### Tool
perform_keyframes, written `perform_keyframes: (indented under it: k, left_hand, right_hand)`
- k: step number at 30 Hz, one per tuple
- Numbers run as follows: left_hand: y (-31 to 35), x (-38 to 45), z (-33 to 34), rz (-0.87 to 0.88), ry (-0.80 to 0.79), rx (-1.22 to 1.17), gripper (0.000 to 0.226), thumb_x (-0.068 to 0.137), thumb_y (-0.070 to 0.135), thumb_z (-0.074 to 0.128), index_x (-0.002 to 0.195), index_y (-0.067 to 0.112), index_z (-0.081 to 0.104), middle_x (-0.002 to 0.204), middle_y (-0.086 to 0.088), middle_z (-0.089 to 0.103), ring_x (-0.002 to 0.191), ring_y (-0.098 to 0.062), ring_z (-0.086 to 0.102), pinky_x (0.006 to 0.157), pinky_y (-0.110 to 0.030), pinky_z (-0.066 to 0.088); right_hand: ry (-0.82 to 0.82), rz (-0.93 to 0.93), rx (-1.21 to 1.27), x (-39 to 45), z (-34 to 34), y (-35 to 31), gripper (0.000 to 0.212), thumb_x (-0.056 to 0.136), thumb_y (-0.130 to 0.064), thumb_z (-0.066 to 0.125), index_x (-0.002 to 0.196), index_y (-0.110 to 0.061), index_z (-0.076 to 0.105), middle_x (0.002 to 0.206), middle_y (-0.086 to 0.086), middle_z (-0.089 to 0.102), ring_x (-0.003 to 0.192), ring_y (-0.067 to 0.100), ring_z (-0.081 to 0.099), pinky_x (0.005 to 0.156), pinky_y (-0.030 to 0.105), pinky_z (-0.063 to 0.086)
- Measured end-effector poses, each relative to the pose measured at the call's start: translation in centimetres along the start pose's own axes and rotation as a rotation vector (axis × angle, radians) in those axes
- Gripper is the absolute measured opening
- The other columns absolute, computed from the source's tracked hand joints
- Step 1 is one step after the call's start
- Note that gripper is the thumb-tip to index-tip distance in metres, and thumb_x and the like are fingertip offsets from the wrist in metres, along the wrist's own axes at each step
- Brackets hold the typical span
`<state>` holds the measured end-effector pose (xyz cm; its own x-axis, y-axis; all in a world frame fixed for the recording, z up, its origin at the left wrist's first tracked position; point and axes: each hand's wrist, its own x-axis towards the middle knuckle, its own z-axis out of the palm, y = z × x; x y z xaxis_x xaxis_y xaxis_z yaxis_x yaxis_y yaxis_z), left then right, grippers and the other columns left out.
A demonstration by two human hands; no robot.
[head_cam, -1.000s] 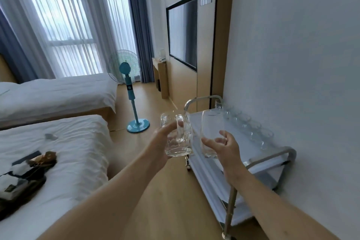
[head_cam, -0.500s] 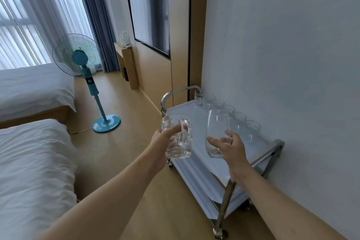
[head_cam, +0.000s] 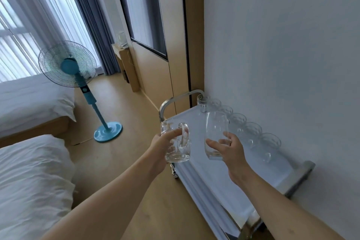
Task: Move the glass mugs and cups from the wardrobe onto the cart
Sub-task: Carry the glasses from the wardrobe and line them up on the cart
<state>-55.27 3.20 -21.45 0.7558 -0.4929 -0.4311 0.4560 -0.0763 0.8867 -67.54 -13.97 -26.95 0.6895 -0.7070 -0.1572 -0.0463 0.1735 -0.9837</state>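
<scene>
Your left hand grips a handled glass mug, fingers curled round its body with the thumb laid across the near side; the handle faces right. The mug is held upright in the air at the left edge of the cart, not touching it. Your right hand grips a rounded glass cup low on its body, thumb on the left, fingers wrapped on the right. The cup tilts slightly and is held above the cart's white top, apart from the mug.

Along the far side of the cart, against the white wall, stands a row of glasses, one beside the next. The farthest of them sits by the cart's metal handle.

On the wooden floor to the left stands a blue pedestal fan. Two beds with white linen lie at the left. A dark television hangs on the wooden panel beyond the cart.
</scene>
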Motion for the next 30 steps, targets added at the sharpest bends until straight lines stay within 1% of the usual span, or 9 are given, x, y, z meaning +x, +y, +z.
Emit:
perform_keyframes:
  k: [4,9,13,17,19,22,25,27,30]
  left_hand:
    - [0.4,2.9,0.8,-0.020,0.014,-0.018,0.078,0.071,0.032,0.090,0.136,0.006,0.056,0.127,-0.021,0.066,0.110,-0.038,0.068,0.096,-0.055,0.055]
    - [0.5,5.8,0.5,-0.070,0.035,0.015,0.108,0.048,0.041,0.096,0.140,0.007,0.051,0.131,-0.020,0.063,0.115,-0.040,0.065,0.098,-0.058,0.053]
    - [1.3,9.3,-1.1,-0.080,0.013,0.006,0.084,0.068,0.025,0.093,0.139,0.006,0.051,0.126,-0.021,0.066,0.107,-0.040,0.070,0.090,-0.060,0.057]
    - [2.2,13.5,-2.9,-0.097,0.006,0.047,0.071,0.073,0.023,0.089,0.133,0.009,0.055,0.125,-0.021,0.067,0.110,-0.041,0.068,0.090,-0.061,0.056]
    - [2.7,15.9,-3.8,-0.124,-0.017,0.056,0.063,0.075,0.022,0.088,0.129,0.008,0.059,0.126,-0.024,0.066,0.111,-0.038,0.067,0.095,-0.062,0.053]
    - [3.9,19.5,-5.3,-0.177,-0.056,0.059,0.065,0.074,0.019,0.087,0.130,0.004,0.058,0.126,-0.024,0.065,0.100,-0.036,0.062,0.101,-0.061,0.049]
    - [5.2,23.3,-6.9,-0.184,-0.079,0.121,0.066,0.071,0.019,0.089,0.128,0.009,0.057,0.124,-0.021,0.066,0.110,-0.039,0.068,0.092,-0.058,0.056]
    - [5.8,25.7,-7.7,-0.177,-0.100,0.121,0.063,0.071,0.018,0.089,0.126,0.012,0.057,0.118,-0.015,0.068,0.099,-0.035,0.071,0.086,-0.051,0.060]
    - [6.4,28.8,-9.0,-0.224,-0.155,0.109,0.067,0.067,0.020,0.090,0.125,0.010,0.059,0.106,-0.011,0.064,0.082,-0.026,0.060,0.083,-0.046,0.056]
  right_hand:
    - [-0.014,0.031,-0.010,3.3,0.2,0.6,0.085,0.070,-0.032,0.091,0.141,-0.020,0.045,0.124,0.005,0.054,0.111,0.022,0.059,0.093,0.036,0.045]
    - [-0.001,0.067,-0.009,6.6,1.6,1.5,0.088,0.070,-0.033,0.091,0.143,-0.020,0.044,0.122,0.003,0.054,0.111,0.022,0.059,0.093,0.038,0.045]
    - [0.010,0.098,-0.013,9.0,3.5,2.4,0.087,0.071,-0.031,0.091,0.143,-0.020,0.045,0.123,0.003,0.054,0.111,0.022,0.059,0.091,0.036,0.045]
    - [0.040,0.117,-0.007,11.5,6.4,3.3,0.086,0.071,-0.031,0.091,0.142,-0.020,0.044,0.122,0.002,0.054,0.110,0.020,0.059,0.090,0.035,0.046]
    - [0.067,0.125,-0.001,12.7,7.9,3.9,0.086,0.071,-0.032,0.091,0.142,-0.021,0.044,0.124,0.003,0.054,0.110,0.021,0.059,0.090,0.035,0.047]
    - [0.123,0.150,0.009,14.4,10.2,4.6,0.087,0.071,-0.033,0.090,0.143,-0.021,0.043,0.124,0.002,0.054,0.103,0.015,0.060,0.084,0.032,0.046]
    - [0.180,0.158,0.010,16.2,12.4,5.1,0.087,0.071,-0.032,0.091,0.143,-0.021,0.043,0.121,0.001,0.054,0.104,0.018,0.063,0.075,0.028,0.047]
    - [0.221,0.164,0.008,17.7,13.9,5.5,0.087,0.070,-0.032,0.091,0.142,-0.021,0.044,0.121,0.001,0.055,0.107,0.021,0.063,0.081,0.032,0.050]
    - [0.282,0.191,0.020,19.2,16.0,6.0,0.088,0.068,-0.032,0.093,0.141,-0.022,0.045,0.125,0.003,0.056,0.110,0.024,0.063,0.100,0.043,0.050]
